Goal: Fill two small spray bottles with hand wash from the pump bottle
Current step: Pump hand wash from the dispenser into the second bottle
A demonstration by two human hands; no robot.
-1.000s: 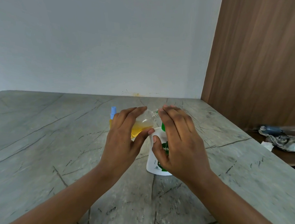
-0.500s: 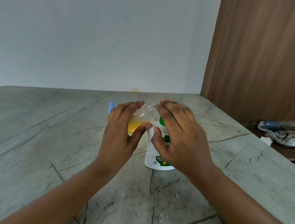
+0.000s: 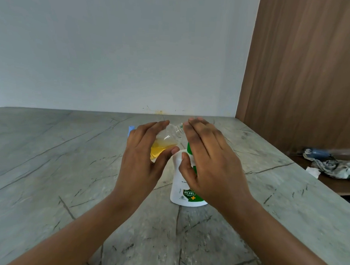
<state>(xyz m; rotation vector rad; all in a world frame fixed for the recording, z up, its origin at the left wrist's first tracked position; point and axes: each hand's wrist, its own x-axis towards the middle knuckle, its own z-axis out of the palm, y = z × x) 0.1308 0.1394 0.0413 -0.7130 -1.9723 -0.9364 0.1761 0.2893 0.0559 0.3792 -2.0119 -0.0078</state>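
Hands meet over the middle of the table (image 3: 48, 167), a little toward its far edge. The left hand (image 3: 142, 161) grips a small bottle (image 3: 170, 134) of clear plastic, fingers laid over its top side and thumb tucked underneath. The bottle is tilted well over: its long axis runs from lower left to upper right, with the open threaded neck pointing up toward the far right corner of the table and the base hidden in the palm. Yellow liquid (image 3: 159, 148) has pooled in the low end, leaving the neck end clear. The neck sits just beside the fingertips of the right hand (image 3: 211, 164), which is spread over the head of the pump bottle (image 3: 183, 184). Its fingers lie nearly straight and close together and its thumb rests against the white shoulder. The pump head itself is hidden under that hand, though a bit of green collar shows below the fingers. The pump bottle stands upright on the table, white with a green label facing the near edge. A blue cap (image 3: 131, 129) peeks out behind the left hand, nearer the far edge. Off the table's right edge, a crumpled cloth (image 3: 333, 167) lies on a lower brown ledge (image 3: 328, 183), below a wooden panel (image 3: 303, 77) that meets the pale wall (image 3: 113, 49).
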